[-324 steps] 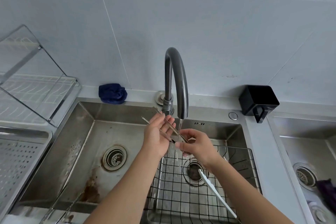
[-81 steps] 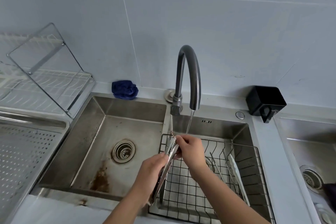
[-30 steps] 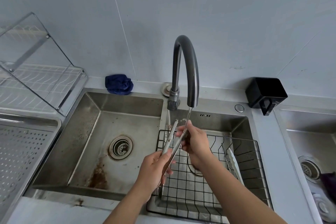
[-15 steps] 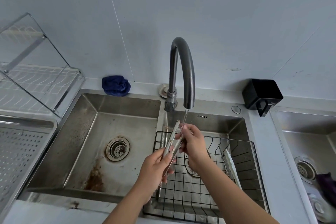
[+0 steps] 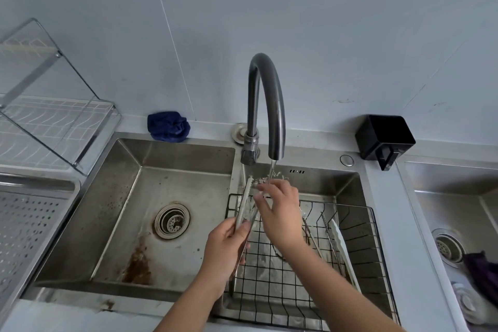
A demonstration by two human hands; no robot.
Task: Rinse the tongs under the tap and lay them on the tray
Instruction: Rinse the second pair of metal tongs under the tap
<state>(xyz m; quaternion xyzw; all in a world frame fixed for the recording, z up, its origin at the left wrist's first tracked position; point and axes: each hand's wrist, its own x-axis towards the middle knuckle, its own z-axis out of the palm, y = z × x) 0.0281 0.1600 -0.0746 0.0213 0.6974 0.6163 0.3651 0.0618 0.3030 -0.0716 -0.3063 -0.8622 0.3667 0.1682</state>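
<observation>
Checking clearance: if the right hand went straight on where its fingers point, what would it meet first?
The tongs, near their toothed ends, ahead of the right hand; possibly touching, depth unclear.

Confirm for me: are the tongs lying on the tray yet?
No: the left hand grips the tongs, held up at the water stream of the tap, above the wire basket.
</observation>
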